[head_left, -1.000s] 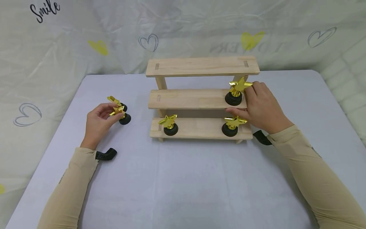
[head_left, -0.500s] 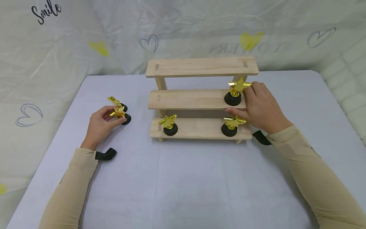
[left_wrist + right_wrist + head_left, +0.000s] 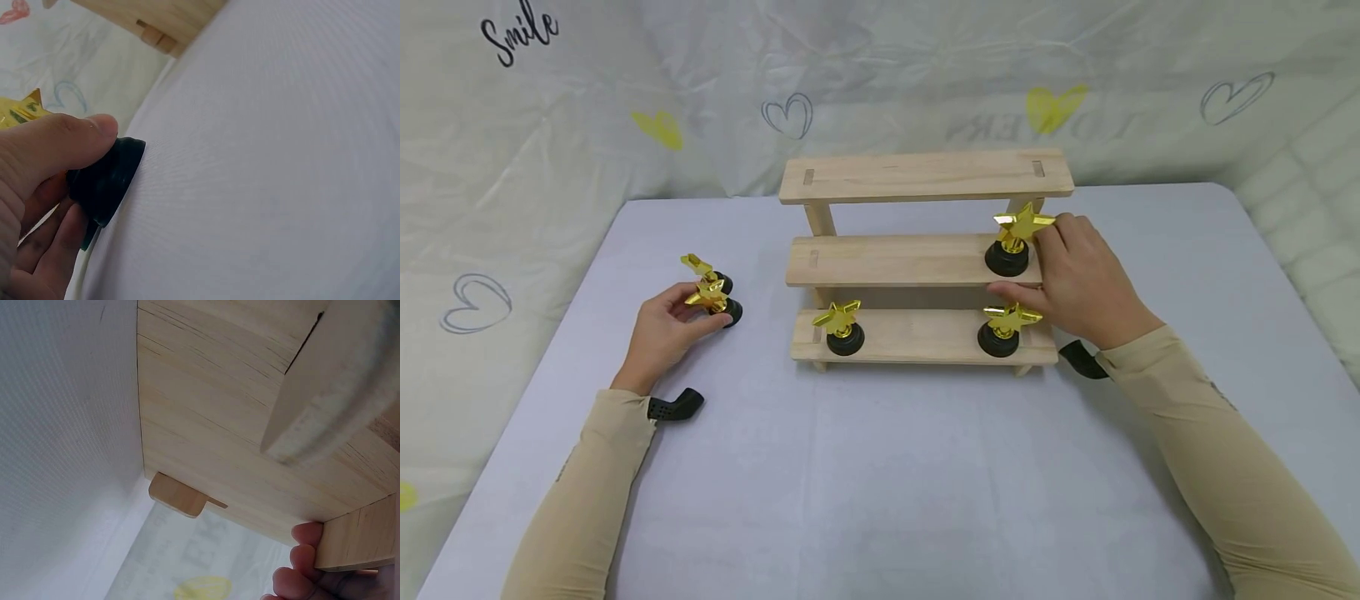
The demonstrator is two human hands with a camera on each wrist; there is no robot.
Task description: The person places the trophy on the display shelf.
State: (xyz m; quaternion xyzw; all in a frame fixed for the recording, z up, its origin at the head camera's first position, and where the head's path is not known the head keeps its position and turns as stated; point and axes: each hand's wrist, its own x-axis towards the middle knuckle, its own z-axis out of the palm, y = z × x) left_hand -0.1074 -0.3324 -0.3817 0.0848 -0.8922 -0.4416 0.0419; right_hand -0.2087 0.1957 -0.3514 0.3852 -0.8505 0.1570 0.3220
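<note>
In the head view my left hand [image 3: 662,333] pinches a gold star trophy [image 3: 707,296] at the table's left. The left wrist view shows the thumb against its round black base [image 3: 106,181], which stands on or just over the cloth. Behind it is a second star trophy [image 3: 698,265], partly hidden. My right hand [image 3: 1086,279] grips the right end of a three-tier wooden shelf [image 3: 910,258], thumb in front. Curled fingertips [image 3: 302,562] show at its far edge in the right wrist view. Beside that hand, one trophy [image 3: 1007,258] stands on the middle tier.
The bottom tier holds a trophy [image 3: 845,337] on the left and another trophy [image 3: 998,340] on the right. A white cloth covers the table [image 3: 895,467]. A pale curtain [image 3: 880,75] printed with hearts hangs behind it.
My left thumb has shifted down and right, from near the star onto the trophy's black base. The right hand keeps its hold on the shelf; the whole view drifts slightly.
</note>
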